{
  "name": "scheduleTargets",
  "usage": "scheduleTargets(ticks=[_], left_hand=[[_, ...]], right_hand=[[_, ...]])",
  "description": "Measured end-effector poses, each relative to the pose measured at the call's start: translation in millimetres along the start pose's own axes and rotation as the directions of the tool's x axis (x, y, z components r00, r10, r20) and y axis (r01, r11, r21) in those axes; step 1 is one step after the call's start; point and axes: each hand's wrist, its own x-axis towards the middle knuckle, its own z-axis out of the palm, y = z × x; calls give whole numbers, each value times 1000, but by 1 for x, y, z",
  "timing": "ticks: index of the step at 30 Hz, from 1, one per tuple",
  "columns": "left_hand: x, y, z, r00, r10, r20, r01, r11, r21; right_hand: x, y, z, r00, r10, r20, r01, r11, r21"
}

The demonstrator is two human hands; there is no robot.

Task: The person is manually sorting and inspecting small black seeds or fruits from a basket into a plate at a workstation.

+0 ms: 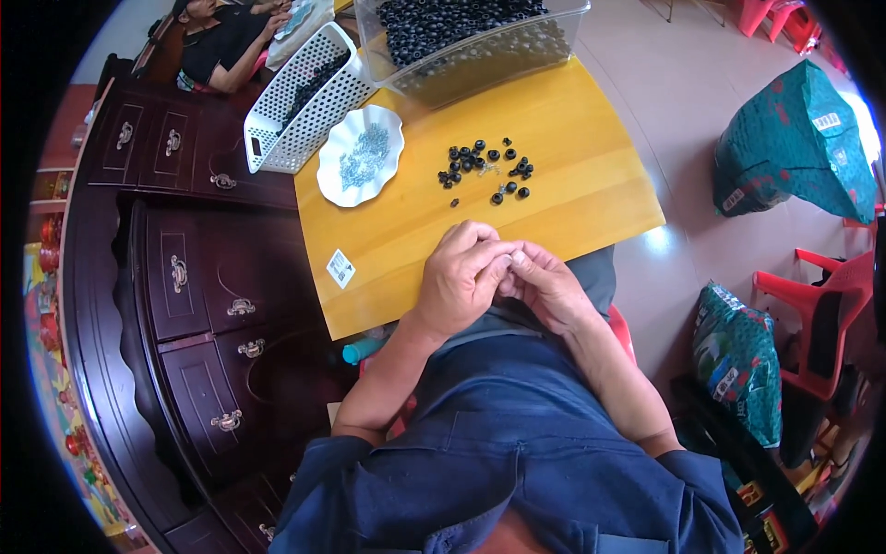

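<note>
My left hand (459, 280) and my right hand (551, 288) meet at the near edge of the yellow table (591, 120). Thumbs and fingertips of both are pinched together, and whatever lies between them is too small or hidden to name. Just beyond my hands, small black round parts (467, 164) are scattered on the tabletop, with a few tiny clear pieces (490, 170) among them. To the left of these stands a white wavy-rimmed dish (334, 189) holding a heap of small pale, clear pieces (366, 157).
A clear plastic bin (452, 85) full of black parts stands at the table's far edge, beside a white perforated basket (318, 111). Dark wooden drawers (189, 277) line the left. Green bags (784, 138) and a red chair (812, 295) are on the right. Another person (226, 46) sits far left.
</note>
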Motion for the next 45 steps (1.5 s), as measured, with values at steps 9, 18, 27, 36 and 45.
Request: scheduleTargets(ticks=[9, 18, 27, 36, 45], left_hand=[[30, -65, 2, 982, -117, -150, 145, 970, 195], [56, -77, 11, 986, -65, -154, 115, 931, 345], [65, -86, 20, 992, -83, -100, 117, 907, 405], [57, -76, 1, 996, -80, -40, 89, 915, 393], [10, -6, -18, 997, -48, 66, 41, 994, 101]], right_hand=[[-1, -7, 5, 998, 40, -49, -38, 998, 52], [-4, -11, 9, 999, 42, 12, -42, 999, -15], [-7, -13, 10, 999, 35, 5, -35, 999, -16], [-5, -19, 12, 998, 53, -29, -53, 998, 21], [-1, 1, 3, 998, -7, -69, 3, 998, -66]])
